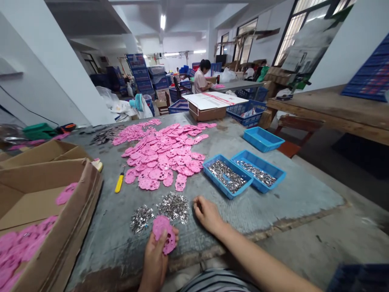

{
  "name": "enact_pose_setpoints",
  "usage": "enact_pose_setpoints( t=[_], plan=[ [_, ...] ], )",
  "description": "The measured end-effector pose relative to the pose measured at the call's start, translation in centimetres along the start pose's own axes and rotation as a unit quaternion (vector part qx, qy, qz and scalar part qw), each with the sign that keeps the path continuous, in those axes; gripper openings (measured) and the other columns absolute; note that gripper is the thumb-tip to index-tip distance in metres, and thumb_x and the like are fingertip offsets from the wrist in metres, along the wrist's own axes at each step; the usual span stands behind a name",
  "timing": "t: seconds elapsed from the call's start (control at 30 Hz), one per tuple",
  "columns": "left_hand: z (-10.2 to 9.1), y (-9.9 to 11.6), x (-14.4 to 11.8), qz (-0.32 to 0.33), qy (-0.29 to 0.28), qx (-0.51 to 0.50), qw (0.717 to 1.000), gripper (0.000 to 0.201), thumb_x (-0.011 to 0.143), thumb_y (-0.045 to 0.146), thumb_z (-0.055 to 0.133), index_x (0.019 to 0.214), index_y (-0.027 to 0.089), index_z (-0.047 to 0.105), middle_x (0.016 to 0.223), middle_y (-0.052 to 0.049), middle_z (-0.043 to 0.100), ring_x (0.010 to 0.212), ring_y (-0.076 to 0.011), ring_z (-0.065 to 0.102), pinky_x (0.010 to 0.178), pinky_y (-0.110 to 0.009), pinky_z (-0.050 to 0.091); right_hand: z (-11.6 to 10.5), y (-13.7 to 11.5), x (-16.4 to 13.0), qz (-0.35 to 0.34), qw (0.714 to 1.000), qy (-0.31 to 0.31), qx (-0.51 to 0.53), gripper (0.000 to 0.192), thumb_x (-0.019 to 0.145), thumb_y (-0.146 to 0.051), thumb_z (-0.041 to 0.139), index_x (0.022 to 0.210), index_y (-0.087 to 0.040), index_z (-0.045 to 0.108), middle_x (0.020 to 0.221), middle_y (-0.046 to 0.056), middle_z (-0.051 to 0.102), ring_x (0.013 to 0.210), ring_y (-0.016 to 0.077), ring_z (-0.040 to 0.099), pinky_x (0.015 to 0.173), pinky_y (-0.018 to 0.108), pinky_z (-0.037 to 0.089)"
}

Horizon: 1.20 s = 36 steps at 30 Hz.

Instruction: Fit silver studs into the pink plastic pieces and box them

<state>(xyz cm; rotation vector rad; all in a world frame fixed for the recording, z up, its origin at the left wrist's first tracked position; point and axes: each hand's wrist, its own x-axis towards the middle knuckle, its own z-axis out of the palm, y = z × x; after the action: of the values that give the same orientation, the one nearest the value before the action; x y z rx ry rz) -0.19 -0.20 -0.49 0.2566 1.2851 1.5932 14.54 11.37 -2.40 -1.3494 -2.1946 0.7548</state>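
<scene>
My left hand [154,253] grips a pink, flat, perforated plastic piece [161,228] with the thumb across its face, close to the table's near edge. To its right, my right hand [208,213] rests by the table with fingers curled and tips pinched; anything between them is too small or hidden to see. Just left of those fingers lies a pile of small shiny metal clips [174,207]. A smaller pile of metal clips [141,220] sits beyond my left hand. Farther back spreads a big heap of similar pink pieces [165,156].
Blue trays with metal parts [216,181] stand right of the heap, another blue tray [263,139] behind them. A yellow-handled cutter [119,183] lies left. A cardboard box [82,215] holding pink pieces flanks the left side. Another person [202,77] sits at a far table.
</scene>
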Motion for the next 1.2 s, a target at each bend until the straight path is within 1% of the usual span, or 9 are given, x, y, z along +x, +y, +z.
enact_pose_setpoints(
  t=[0.07,0.2,0.43,0.53,0.63,0.77,0.87,1.0,1.2],
  plan=[
    [0.0,-0.1,0.0,0.001,-0.001,0.005,1.000,0.051,0.043,0.049,0.088,0.074,0.015,0.066,0.068,-0.003,0.070,0.059,-0.0145,0.062,0.058,-0.024,0.052,0.0,0.2,0.0,-0.016,0.999,0.008,0.030,0.016,0.081,-0.010,0.050,0.090,-0.020,0.058,0.091,0.005,0.066,0.083,0.0167,0.060,0.075,0.027,0.043],
    [-0.2,-0.2,0.2,-0.005,-0.004,0.016,1.000,0.051,0.045,0.049,0.088,0.076,0.015,0.066,0.068,-0.004,0.071,0.059,-0.0153,0.063,0.058,-0.024,0.052,-0.2,0.4,0.0,-0.029,0.995,0.004,0.091,0.012,0.077,-0.009,0.057,0.081,-0.020,0.059,0.084,0.003,0.065,0.078,0.0157,0.059,0.072,0.027,0.043],
    [-0.6,-0.3,0.5,-0.013,-0.017,0.018,1.000,0.047,0.050,0.048,0.086,0.079,0.015,0.067,0.070,-0.004,0.071,0.060,-0.0170,0.065,0.058,-0.026,0.053,-0.4,0.5,0.0,-0.027,0.993,-0.010,0.111,0.013,0.075,-0.007,0.059,0.072,-0.020,0.060,0.078,0.001,0.067,0.076,0.0155,0.062,0.070,0.026,0.044],
    [-0.7,-0.3,0.5,-0.019,-0.020,0.025,0.999,0.049,0.049,0.047,0.086,0.081,0.015,0.067,0.070,-0.005,0.071,0.061,-0.0177,0.065,0.058,-0.027,0.053,-0.3,0.7,0.0,-0.035,0.993,-0.017,0.115,0.013,0.079,-0.012,0.057,0.076,-0.021,0.065,0.081,0.003,0.071,0.079,0.0169,0.065,0.073,0.028,0.047],
    [-0.8,-0.4,0.6,-0.022,-0.026,0.027,0.999,0.047,0.051,0.045,0.086,0.081,0.015,0.067,0.072,-0.005,0.071,0.063,-0.0183,0.065,0.059,-0.027,0.053,-0.1,0.9,0.1,-0.039,0.993,-0.017,0.114,0.017,0.082,-0.014,0.056,0.086,-0.022,0.070,0.088,0.005,0.073,0.084,0.0181,0.067,0.077,0.029,0.049],
    [-1.0,-0.6,0.6,-0.019,-0.027,0.013,0.999,0.045,0.053,0.046,0.085,0.081,0.016,0.066,0.071,-0.004,0.071,0.062,-0.0178,0.065,0.059,-0.027,0.053,0.0,1.0,0.2,-0.041,0.995,-0.015,0.092,0.023,0.083,-0.016,0.054,0.099,-0.022,0.070,0.093,0.006,0.073,0.086,0.0186,0.067,0.079,0.031,0.050],
    [-1.1,-0.7,0.7,-0.021,-0.033,0.007,0.999,0.047,0.053,0.047,0.085,0.083,0.016,0.066,0.072,-0.005,0.071,0.061,-0.0176,0.065,0.059,-0.027,0.053,-0.1,0.8,0.2,-0.038,0.995,-0.013,0.087,0.018,0.083,-0.016,0.055,0.091,-0.022,0.069,0.090,0.006,0.072,0.084,0.0176,0.066,0.077,0.029,0.049],
    [-0.9,-0.6,0.7,-0.023,-0.033,0.005,0.999,0.047,0.052,0.047,0.085,0.081,0.016,0.065,0.071,-0.005,0.071,0.060,-0.0172,0.064,0.059,-0.027,0.052,-0.4,0.4,0.2,0.000,0.994,-0.014,0.109,0.007,0.080,-0.018,0.060,0.075,-0.020,0.064,0.078,0.002,0.071,0.074,0.0157,0.064,0.071,0.026,0.046],
    [-0.6,-0.4,0.3,-0.013,-0.032,0.009,0.999,0.044,0.054,0.046,0.085,0.078,0.016,0.065,0.070,-0.003,0.070,0.061,-0.0170,0.063,0.058,-0.027,0.051,-0.2,0.6,0.2,0.002,0.988,0.023,0.153,0.017,0.079,-0.026,0.063,0.064,-0.020,0.058,0.067,0.000,0.066,0.065,0.0140,0.057,0.064,0.026,0.042]
  ],
)
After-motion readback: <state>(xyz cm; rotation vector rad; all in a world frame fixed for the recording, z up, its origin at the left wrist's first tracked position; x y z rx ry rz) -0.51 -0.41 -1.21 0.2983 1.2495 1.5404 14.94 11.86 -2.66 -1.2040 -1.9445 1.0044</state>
